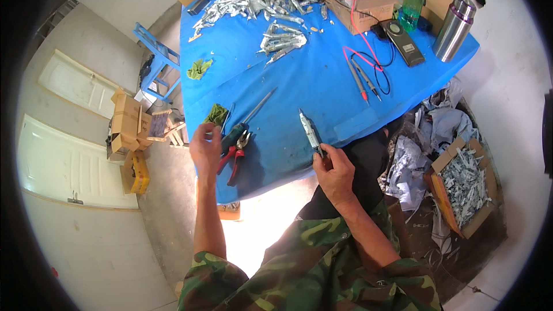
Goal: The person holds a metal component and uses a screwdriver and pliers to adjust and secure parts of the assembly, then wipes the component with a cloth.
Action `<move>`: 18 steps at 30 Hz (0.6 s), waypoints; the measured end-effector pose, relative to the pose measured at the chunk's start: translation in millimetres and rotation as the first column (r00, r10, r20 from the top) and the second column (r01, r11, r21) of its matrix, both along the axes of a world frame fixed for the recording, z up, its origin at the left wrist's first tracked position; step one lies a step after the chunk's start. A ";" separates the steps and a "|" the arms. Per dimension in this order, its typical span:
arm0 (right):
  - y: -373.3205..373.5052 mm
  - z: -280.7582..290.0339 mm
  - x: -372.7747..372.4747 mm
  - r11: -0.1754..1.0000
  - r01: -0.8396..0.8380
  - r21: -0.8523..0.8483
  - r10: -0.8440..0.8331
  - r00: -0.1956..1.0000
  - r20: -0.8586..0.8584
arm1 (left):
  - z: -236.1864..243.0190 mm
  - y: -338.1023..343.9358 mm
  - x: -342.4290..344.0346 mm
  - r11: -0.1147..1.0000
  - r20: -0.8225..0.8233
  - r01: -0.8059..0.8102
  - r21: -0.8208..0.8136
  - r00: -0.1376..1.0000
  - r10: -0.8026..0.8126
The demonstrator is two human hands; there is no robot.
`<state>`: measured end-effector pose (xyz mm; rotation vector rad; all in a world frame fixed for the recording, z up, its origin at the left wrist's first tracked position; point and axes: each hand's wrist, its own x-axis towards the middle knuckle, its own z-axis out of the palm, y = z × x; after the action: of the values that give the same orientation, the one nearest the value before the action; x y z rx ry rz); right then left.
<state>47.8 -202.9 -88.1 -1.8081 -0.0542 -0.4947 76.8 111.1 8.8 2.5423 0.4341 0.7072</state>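
Right of the pliers [238, 153], the right hand [335, 170] pinches a metal piece [309, 131] firmly. Left of them, the left hand [205, 143] curls loosely; whether it grips anything, I cannot tell.

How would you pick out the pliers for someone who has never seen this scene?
Start at the big blue-covered table and go to its near left corner, by the person's left hand. Just right of that hand, the pliers lie beside a dark-handled screwdriver. Their two splayed red handles set them apart from the screwdriver, which has one dark grip and a long straight shaft.
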 end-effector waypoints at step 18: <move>-12.3 -3.7 3.3 0.997 0.013 0.071 -0.017 0.998 0.058 | 18.4 -12.1 42.8 0.977 -0.099 0.157 -0.142 0.980 -0.172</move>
<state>51.1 -215.2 -91.8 -1.7261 -0.0624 -0.5536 119.6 99.0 27.2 2.4628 0.2917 0.4622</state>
